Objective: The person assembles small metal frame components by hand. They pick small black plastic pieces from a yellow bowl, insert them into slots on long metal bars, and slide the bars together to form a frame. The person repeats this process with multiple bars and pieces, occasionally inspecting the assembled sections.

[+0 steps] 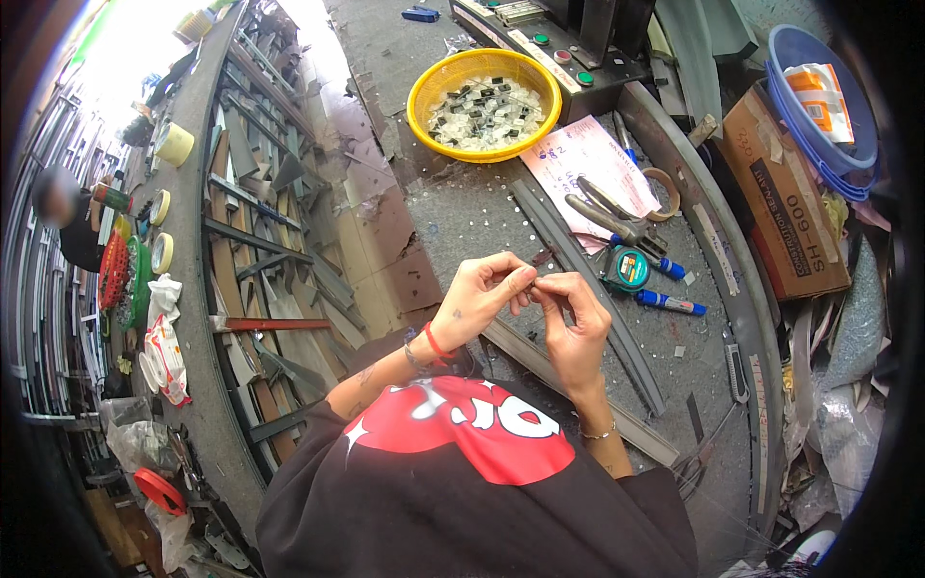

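Black shirt (318,501) foremost, left hand (479,297) and right hand (576,332) tightly pinch a tiny dark piece (535,280), likely light, stiff, best edge-held

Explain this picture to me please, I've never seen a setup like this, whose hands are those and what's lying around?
No robot here: these are a person's bare left hand and right hand, seen from above by a wide fisheye camera worn on the head, so straight edges look bent. Both hands pinch a small dark piece, too hidden to identify. On the grey worktop sit a round yellow plastic basket of small clear and black pieces, a pale pink paper sheet, a round green-and-black tape measure, blue markers and a long grey strip.
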`<action>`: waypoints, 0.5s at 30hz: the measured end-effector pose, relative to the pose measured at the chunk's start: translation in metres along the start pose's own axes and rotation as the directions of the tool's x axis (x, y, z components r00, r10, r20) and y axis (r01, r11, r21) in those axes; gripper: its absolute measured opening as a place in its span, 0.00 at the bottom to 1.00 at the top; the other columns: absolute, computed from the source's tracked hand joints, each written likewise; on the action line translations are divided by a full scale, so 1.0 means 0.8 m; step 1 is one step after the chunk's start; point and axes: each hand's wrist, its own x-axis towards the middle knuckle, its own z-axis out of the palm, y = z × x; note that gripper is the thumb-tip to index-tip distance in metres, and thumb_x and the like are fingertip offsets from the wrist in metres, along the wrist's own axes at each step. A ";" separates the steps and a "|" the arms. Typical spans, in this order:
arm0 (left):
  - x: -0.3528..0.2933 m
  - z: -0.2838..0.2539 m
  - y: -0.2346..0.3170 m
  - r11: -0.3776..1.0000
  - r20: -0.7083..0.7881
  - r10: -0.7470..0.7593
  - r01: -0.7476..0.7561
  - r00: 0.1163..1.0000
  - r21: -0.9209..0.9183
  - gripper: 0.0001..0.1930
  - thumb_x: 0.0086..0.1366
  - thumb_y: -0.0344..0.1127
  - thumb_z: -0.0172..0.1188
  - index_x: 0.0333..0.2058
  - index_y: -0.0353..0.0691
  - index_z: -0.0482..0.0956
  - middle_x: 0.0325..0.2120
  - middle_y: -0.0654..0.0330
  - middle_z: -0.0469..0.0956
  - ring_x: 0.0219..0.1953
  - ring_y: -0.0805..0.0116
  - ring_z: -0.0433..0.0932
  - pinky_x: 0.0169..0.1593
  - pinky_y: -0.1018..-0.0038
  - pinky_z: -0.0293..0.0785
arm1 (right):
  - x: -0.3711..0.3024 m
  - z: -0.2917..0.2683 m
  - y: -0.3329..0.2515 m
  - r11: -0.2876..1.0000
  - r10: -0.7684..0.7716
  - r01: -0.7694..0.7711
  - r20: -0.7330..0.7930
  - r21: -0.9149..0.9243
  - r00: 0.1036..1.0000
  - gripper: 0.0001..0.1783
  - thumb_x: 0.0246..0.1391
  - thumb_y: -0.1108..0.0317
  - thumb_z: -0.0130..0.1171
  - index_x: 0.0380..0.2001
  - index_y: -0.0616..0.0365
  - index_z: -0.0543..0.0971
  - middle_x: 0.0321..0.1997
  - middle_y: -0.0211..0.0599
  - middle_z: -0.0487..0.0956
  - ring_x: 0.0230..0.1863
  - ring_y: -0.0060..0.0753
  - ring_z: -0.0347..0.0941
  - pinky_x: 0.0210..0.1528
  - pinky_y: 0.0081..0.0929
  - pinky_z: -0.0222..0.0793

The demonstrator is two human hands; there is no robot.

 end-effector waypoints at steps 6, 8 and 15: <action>-0.002 0.006 0.002 0.992 0.018 0.097 -0.098 0.995 0.081 0.08 0.65 0.31 0.55 0.34 0.29 0.75 0.30 0.60 0.75 0.28 0.78 0.75 0.32 0.81 0.74 | 0.001 -0.004 0.005 0.984 0.131 -0.132 0.013 0.124 0.991 0.05 0.50 0.80 0.58 0.32 0.63 0.75 0.31 0.36 0.77 0.32 0.26 0.75 0.35 0.22 0.70; -0.003 0.005 0.006 0.953 0.032 0.179 -0.181 0.983 0.242 0.07 0.65 0.29 0.53 0.36 0.29 0.75 0.33 0.59 0.74 0.30 0.76 0.76 0.32 0.81 0.76 | 0.000 -0.004 0.007 0.915 0.284 -0.294 0.074 0.278 0.956 0.04 0.52 0.79 0.58 0.32 0.63 0.75 0.31 0.33 0.77 0.32 0.22 0.74 0.36 0.20 0.70; 0.001 -0.012 0.016 0.872 0.174 0.218 -0.272 0.960 0.408 0.05 0.62 0.26 0.54 0.34 0.30 0.75 0.33 0.58 0.74 0.29 0.74 0.78 0.31 0.81 0.77 | -0.001 -0.004 0.011 0.791 0.335 -0.375 0.170 0.483 0.927 0.08 0.55 0.78 0.55 0.37 0.62 0.69 0.34 0.30 0.72 0.35 0.18 0.71 0.38 0.18 0.69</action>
